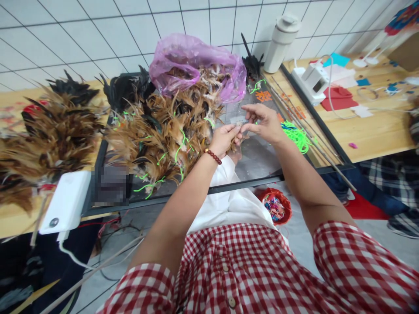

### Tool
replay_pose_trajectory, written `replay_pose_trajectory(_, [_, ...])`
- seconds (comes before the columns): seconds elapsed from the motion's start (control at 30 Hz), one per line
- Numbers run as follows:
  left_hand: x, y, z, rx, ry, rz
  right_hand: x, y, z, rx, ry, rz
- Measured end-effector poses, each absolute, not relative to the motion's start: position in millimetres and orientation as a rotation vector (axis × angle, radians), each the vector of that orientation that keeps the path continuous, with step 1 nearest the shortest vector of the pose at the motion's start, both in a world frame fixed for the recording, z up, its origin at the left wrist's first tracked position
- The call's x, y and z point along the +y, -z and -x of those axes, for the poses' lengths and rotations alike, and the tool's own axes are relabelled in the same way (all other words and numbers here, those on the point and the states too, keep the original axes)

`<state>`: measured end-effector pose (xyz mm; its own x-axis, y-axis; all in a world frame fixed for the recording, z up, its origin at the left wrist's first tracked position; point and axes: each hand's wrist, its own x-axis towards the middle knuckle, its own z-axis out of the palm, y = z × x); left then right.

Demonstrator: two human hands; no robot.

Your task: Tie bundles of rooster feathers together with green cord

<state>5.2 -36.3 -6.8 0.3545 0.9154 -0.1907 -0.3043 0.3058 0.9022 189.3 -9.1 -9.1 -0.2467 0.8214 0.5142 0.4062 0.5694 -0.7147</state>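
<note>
My left hand, with a beaded bracelet at its wrist, is closed in a pinch over the front part of a dark tray. A small bunch of brown feathers shows partly under its fingers. My right hand meets the left fingertips, its thumb and forefinger pinched together and the other fingers loosely stretched. What that pinch holds is too small to make out. Left of my hands lies a heap of brown feather bunches, several tied with bright green yarn. Cut green yarn strands lie right of my right hand.
A pink plastic bag of feathers lies behind the heap. A white bottle, thin rods and a power strip are at the right. More feathers and a white power bank are left. A red basket stands below.
</note>
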Motion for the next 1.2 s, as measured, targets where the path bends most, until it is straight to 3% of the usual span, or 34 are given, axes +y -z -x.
replay_pose_trajectory(0.17, [-39.3, 7.8, -4.6, 0.779, -0.818, -0.977, -15.5, -2.4, -193.1, -1.864, -1.021, 0.909])
replay_pose_trajectory(0.5, [-40.7, 7.0, -2.7, 0.67, -0.734, -1.036, -15.7, -0.7, -191.4, -1.72, -1.261, 0.816])
replay_pose_trajectory(0.87, [-42.9, -4.0, -5.1, 0.871, -0.889, -0.919, 3.0, 12.7, -187.7, -1.344, -0.958, 0.971])
replay_pose_trajectory(1.03, [-25.2, 4.9, 2.1, 1.128, -1.192, -0.756, 18.2, 15.5, -217.8, -1.196, -0.682, 1.069])
replay_pose_trajectory(1.2, [-21.6, 9.3, 3.1, 1.154, -1.473, -1.089, 0.3, 5.5, -197.2, -1.449, -0.776, 1.084])
